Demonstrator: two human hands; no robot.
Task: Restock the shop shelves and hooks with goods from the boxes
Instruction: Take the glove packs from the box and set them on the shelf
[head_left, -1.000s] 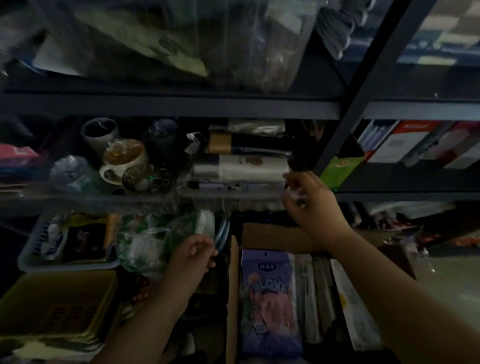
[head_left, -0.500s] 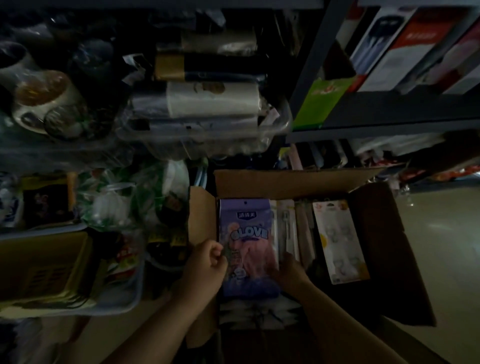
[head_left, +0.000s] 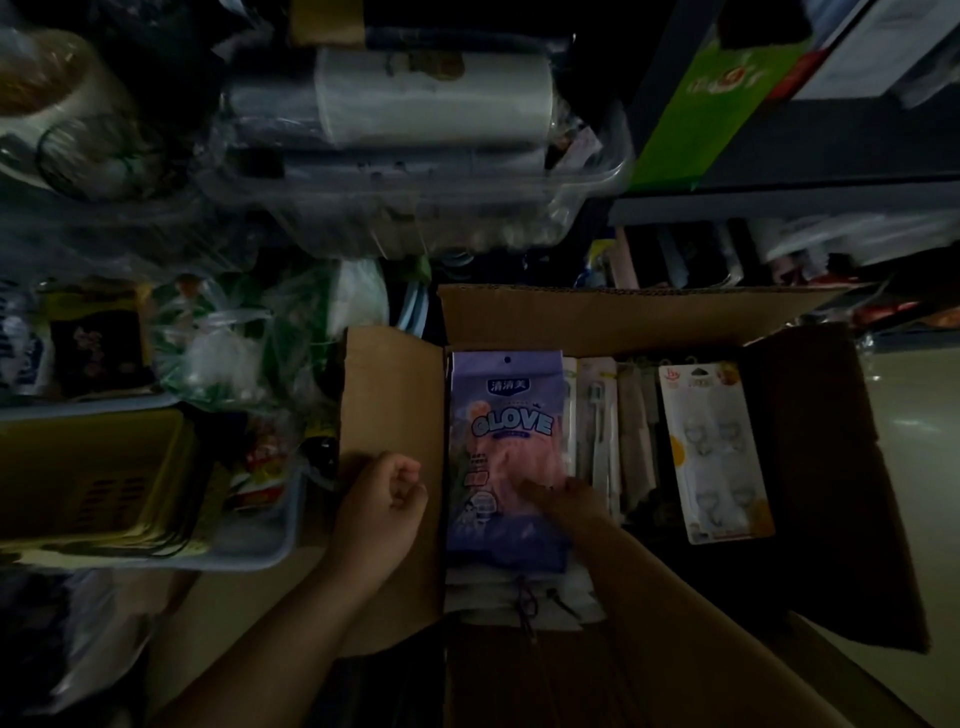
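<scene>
**Two hands at one open carton of packaged goods**

One cardboard box (head_left: 597, 317) stood open on the floor, its flaps folded outward; all positions below are given relative to it. Inside, at its left end, lay one purple glove packet (head_left: 506, 415) printed "GLOVE", face up on a stack of further flat packs whose number could not be counted. To the right of that packet, still inside the box, stood a row of narrow carded items, too dim to count, and at the right end one white blister card of hooks (head_left: 714, 452) showing four hooks.

The right hand (head_left: 566, 499) lay inside the box with fingers spread flat on the lower right part of the glove packet; whether it gripped the packet could not be told. The left hand (head_left: 379, 504) was curled into a loose fist over the box's left flap, holding nothing visible.

Left of the box sat one yellow slatted basket (head_left: 88, 467) resting in one pale blue tray (head_left: 249, 551). Beyond the box, on the shelf above, one clear plastic tub (head_left: 415, 213) held one white roll (head_left: 436, 98) and at least two others. Up and to the right leaned one green carton (head_left: 711, 104).
</scene>
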